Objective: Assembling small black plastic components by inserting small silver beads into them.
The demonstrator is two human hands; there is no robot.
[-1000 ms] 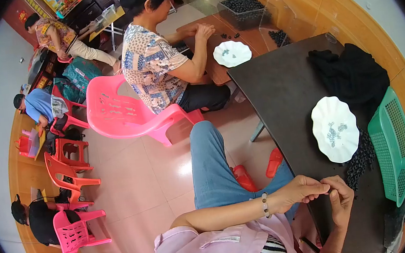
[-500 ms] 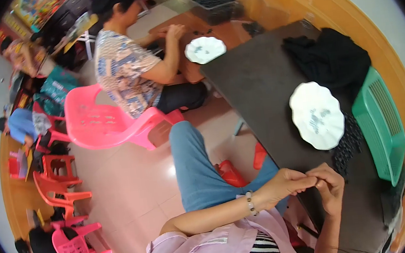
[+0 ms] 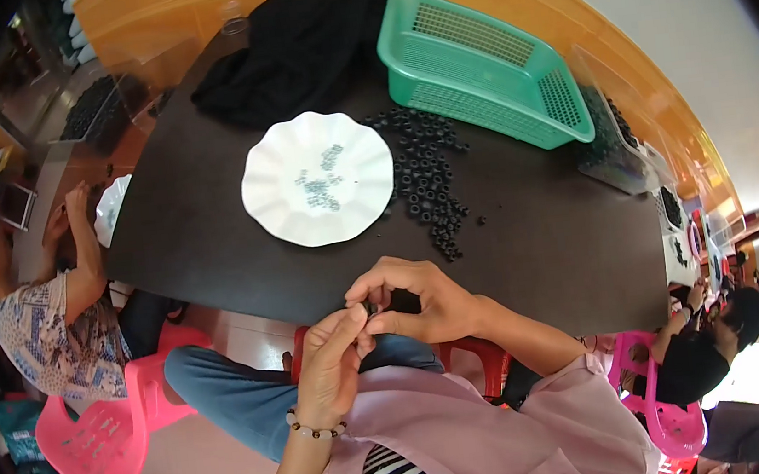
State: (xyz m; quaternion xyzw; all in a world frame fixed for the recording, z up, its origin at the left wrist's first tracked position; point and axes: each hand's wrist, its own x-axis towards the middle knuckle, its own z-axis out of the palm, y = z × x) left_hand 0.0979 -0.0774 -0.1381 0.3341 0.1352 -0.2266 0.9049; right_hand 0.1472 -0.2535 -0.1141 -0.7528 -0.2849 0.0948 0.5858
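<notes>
My left hand point(image 3: 327, 367), with a beaded bracelet at its wrist, is closed in a pinch. Meeting it fingertip to fingertip in front of my lap, my right hand point(image 3: 431, 301) is closed too. Between them is a small dark piece point(image 3: 369, 308), mostly covered by the fingers; its shape is hard to make out. Beyond the hands, a white scalloped plate point(image 3: 270, 207) lies on the dark table point(image 3: 544, 220), bearing many tiny pale bluish pieces point(image 3: 319, 192). Loose black ring-shaped parts point(image 3: 429, 176) are spread along the plate's right side.
Behind the parts stands a green slotted basket point(image 3: 478, 116). Black cloth point(image 3: 295, 51) is heaped at the back left. To the right is a clear bin point(image 3: 617, 161) with dark parts. A person point(image 3: 55, 317) works at the left beside a pink chair point(image 3: 97, 452); another person point(image 3: 711, 355) sits right.
My view has swung to the right, bringing the plate, basket and loose parts towards the middle. Both hands stay together in a pinch, and a dark piece now shows between them.
</notes>
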